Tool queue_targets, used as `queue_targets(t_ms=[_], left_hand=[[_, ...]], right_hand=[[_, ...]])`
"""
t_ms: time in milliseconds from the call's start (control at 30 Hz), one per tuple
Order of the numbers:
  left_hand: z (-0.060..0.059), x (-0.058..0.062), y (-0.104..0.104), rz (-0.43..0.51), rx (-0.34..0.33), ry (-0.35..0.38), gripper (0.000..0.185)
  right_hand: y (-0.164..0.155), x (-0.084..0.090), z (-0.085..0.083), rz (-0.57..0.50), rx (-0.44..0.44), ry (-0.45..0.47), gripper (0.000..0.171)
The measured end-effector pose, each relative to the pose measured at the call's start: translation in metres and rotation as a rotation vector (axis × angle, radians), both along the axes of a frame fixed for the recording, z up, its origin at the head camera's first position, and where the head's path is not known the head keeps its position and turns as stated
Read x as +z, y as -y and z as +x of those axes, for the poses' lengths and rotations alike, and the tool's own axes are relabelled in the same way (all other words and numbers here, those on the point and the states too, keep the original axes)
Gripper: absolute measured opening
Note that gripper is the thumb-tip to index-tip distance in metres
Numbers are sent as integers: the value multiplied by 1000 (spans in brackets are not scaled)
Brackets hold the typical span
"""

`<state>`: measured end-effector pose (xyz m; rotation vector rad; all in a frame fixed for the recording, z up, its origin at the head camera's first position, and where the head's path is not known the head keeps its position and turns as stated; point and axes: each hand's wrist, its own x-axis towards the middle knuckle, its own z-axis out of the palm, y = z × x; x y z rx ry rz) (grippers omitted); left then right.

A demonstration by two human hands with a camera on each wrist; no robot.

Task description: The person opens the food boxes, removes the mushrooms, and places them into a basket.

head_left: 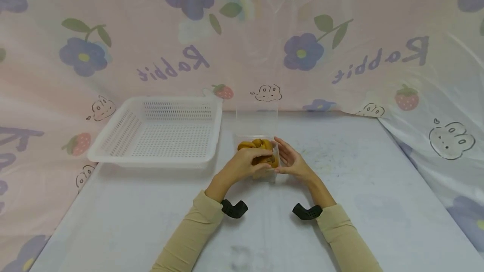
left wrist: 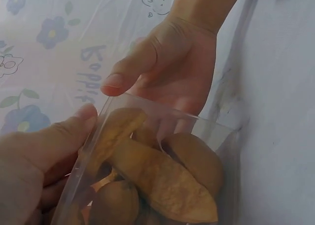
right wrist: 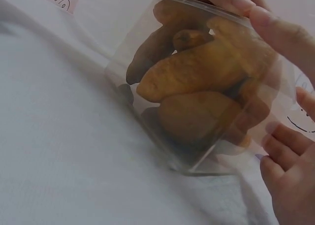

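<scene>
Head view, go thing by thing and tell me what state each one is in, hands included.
White basket: upright, open-topped
Clear box: open, with brown pieces inside
Clear lid: raised behind the box
Brown pieces: piled, overlapping
Left hand: holding the box
Right hand: touching the box's right side
Patterned sheet: hanging, creased

The white-topped table (head_left: pixel 378 230) shows faint smudges right of centre. At its far left corner sits 1 white perforated plastic basket (head_left: pixel 151 159). Beside that, nearer the middle, stands 1 clear plastic box (head_left: pixel 264 176), lid raised; whether its base rests quite flat is hard to tell.
</scene>
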<state>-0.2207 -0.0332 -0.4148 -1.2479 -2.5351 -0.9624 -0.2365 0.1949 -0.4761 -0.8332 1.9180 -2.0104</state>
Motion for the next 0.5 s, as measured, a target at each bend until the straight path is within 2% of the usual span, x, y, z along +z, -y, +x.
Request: queue_targets(t_ms=[333, 500], left_hand=[[0, 0, 0, 3, -6, 10, 36], [1, 2, 0, 41, -15, 6, 39]], right_hand=[[0, -1, 0, -9, -10, -1, 104], [0, -1, -1, -11, -8, -4, 104]])
